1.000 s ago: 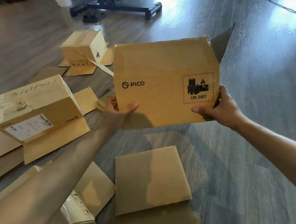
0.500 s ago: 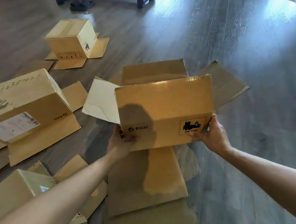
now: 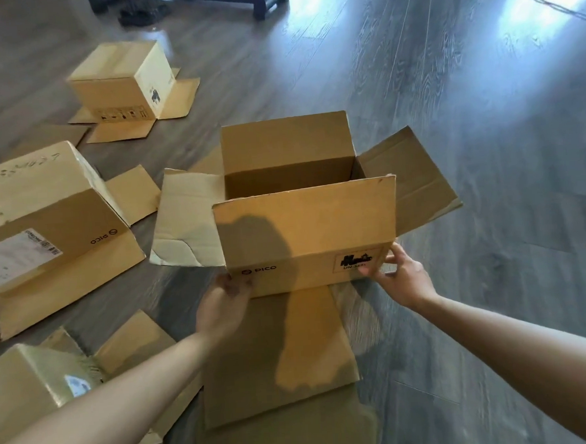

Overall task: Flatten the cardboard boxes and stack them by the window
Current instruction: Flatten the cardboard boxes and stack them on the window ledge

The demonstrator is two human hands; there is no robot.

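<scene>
Two hands bracket the PICO box [image 3: 306, 234] in the head view: the left hand [image 3: 226, 303] grips its near-left bottom corner, the right hand [image 3: 399, 277] pinches the near-right one. A second ago it was held up broadside; now it sits open-topped on the floor [image 3: 467, 125], flaps splayed, ready for collapsing.

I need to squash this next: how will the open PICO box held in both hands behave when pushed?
The PICO box probably is light: it looks empty, and the left hand and right hand hold it just by the lower corners. Its flaps splay loosely, so they should fold easily. The walls look stiff but should likely skew flat.
</scene>
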